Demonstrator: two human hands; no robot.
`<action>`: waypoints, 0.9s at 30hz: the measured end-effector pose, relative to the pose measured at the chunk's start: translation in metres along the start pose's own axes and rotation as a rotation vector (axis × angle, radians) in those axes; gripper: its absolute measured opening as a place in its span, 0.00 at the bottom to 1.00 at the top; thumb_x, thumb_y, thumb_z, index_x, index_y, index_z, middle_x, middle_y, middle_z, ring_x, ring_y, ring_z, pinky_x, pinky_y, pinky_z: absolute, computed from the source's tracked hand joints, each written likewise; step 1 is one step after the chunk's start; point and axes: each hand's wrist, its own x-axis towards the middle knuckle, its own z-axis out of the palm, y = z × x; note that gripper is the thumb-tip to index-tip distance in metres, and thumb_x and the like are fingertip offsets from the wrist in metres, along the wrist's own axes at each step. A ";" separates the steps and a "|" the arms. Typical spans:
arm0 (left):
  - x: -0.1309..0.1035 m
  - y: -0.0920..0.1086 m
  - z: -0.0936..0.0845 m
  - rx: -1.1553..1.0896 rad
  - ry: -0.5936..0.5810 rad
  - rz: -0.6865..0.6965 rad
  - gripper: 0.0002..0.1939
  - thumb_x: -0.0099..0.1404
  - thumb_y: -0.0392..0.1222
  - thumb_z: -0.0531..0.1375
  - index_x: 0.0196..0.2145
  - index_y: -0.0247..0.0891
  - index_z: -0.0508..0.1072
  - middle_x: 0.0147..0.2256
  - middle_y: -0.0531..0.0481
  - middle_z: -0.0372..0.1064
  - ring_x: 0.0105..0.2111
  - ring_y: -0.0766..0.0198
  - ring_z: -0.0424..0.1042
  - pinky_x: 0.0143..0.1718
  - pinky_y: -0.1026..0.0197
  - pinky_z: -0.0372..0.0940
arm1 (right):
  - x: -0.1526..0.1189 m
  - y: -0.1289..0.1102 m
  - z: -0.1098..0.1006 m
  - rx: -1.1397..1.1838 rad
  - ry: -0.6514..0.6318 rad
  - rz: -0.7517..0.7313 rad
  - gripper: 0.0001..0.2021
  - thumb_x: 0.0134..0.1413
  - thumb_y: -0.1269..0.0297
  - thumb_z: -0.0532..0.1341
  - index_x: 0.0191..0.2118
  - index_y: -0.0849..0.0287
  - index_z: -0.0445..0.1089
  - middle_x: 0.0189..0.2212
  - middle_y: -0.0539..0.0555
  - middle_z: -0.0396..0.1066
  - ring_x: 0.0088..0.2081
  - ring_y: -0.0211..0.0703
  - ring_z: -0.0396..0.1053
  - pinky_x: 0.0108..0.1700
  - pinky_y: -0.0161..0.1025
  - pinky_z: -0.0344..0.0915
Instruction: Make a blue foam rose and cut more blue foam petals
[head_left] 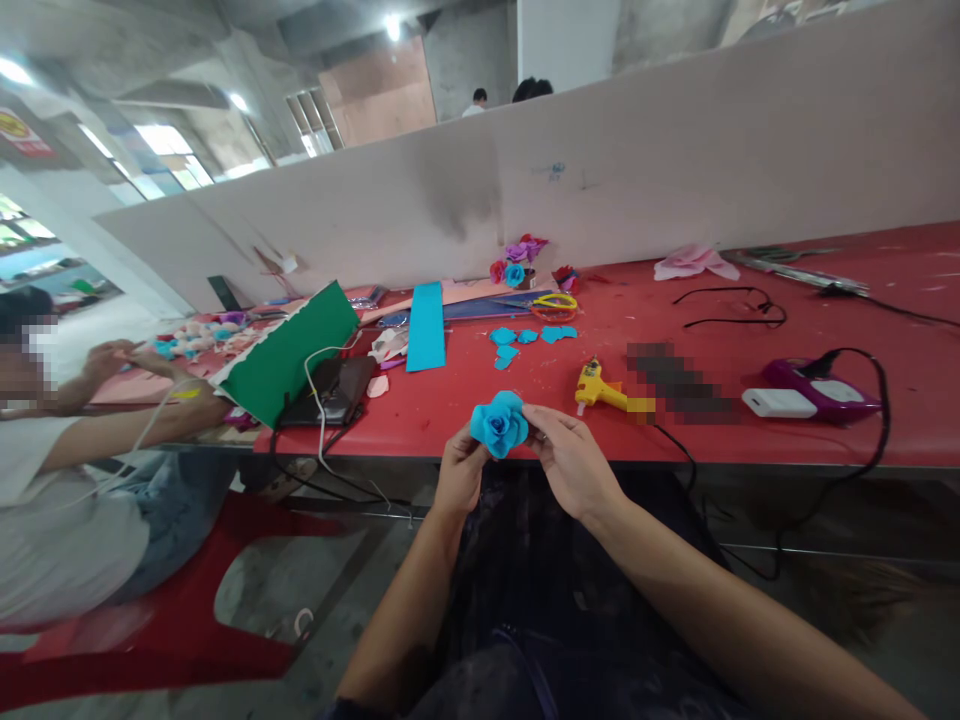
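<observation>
A blue paper flower with layered petals is held up at the table's front edge. My left hand grips it from below on its left side, fingers closed. On the right, my right hand pinches an outer petal between thumb and fingers. Beyond the flower, several loose blue petals lie on the red table. A yellow glue gun rests to the right of my right hand. Yellow-handled scissors lie farther back.
A blue paper strip, a green board and a dark wallet-like case are on the left. Behind stand finished flowers. Eyeglasses and a purple power strip with cords lie right. A co-worker sits at left.
</observation>
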 end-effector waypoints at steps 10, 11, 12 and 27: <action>0.022 -0.002 -0.007 -0.029 -0.052 -0.049 0.09 0.52 0.42 0.69 0.29 0.36 0.77 0.22 0.55 0.64 0.24 0.72 0.58 0.28 0.66 0.56 | 0.033 0.010 -0.024 -0.107 0.015 0.075 0.14 0.48 0.54 0.64 0.35 0.58 0.76 0.35 0.57 0.78 0.38 0.48 0.74 0.45 0.46 0.68; 0.026 -0.002 -0.006 -0.025 -0.055 -0.048 0.09 0.51 0.42 0.69 0.29 0.36 0.76 0.22 0.55 0.64 0.23 0.72 0.58 0.28 0.66 0.56 | 0.038 0.010 -0.025 -0.128 0.006 0.070 0.14 0.48 0.53 0.63 0.35 0.59 0.76 0.34 0.57 0.77 0.37 0.48 0.74 0.46 0.47 0.68; 0.030 -0.001 -0.005 -0.024 -0.048 -0.044 0.10 0.51 0.43 0.69 0.29 0.36 0.76 0.22 0.56 0.64 0.23 0.73 0.57 0.27 0.66 0.55 | 0.041 0.009 -0.028 -0.151 0.018 0.051 0.14 0.48 0.54 0.64 0.35 0.58 0.75 0.33 0.56 0.77 0.37 0.48 0.74 0.46 0.48 0.68; 0.025 0.008 0.002 -0.036 -0.058 0.021 0.03 0.56 0.39 0.65 0.30 0.39 0.75 0.28 0.53 0.71 0.23 0.73 0.59 0.28 0.65 0.56 | -0.030 0.048 -0.085 -1.253 -0.602 0.051 0.21 0.46 0.64 0.65 0.49 0.61 0.72 0.44 0.58 0.76 0.43 0.50 0.73 0.47 0.43 0.67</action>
